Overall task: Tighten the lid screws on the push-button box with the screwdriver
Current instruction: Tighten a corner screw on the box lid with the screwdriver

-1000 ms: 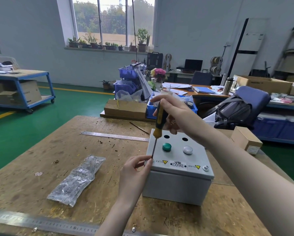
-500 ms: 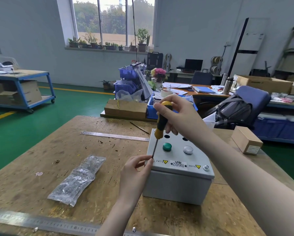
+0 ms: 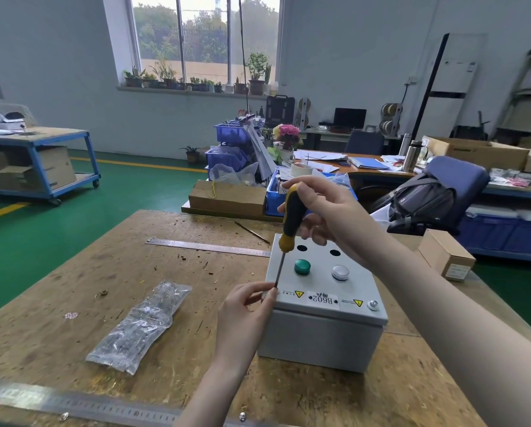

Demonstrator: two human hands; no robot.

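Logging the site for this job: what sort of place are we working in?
Most likely a factory workshop or assembly area: a green painted floor with yellow lane lines, blue parts bins, wire spools, and a scarred wooden workbench.

Head camera, one view only.
I look forward and down from head height, close over the wooden workbench (image 3: 110,291), the wide angle also taking in the workshop behind up to the window (image 3: 202,29).
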